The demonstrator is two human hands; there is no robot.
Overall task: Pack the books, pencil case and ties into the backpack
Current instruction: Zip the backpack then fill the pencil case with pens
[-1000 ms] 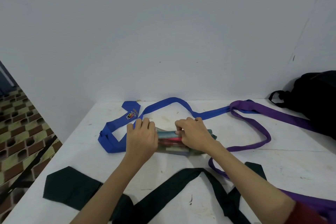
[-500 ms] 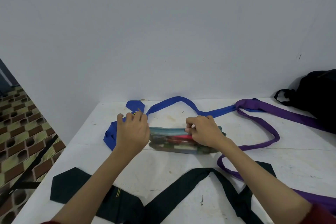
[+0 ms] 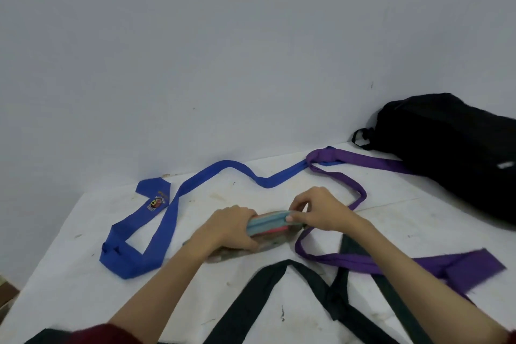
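Note:
A clear pencil case (image 3: 269, 227) with a teal zip edge and coloured pens inside lies on the white table (image 3: 83, 274). My left hand (image 3: 229, 229) grips its left end. My right hand (image 3: 315, 211) pinches the top zip edge at its right end. A blue tie (image 3: 167, 215) with a crest snakes across the table behind and to the left. Right of the case, a purple tie (image 3: 354, 261) loops and runs toward the black backpack (image 3: 452, 148) at the far right. A black tie (image 3: 279, 282) lies in front, between my forearms. No books are in view.
A plain grey wall stands close behind the table. The table's left edge drops to a patterned floor (image 3: 5, 290) at the lower left. The backpack's strap loop (image 3: 361, 137) lies against the wall.
The view has shifted left and down, so the backpack shows more fully. My right hand has moved along the zip edge toward the right end. My left hand still holds the left end.

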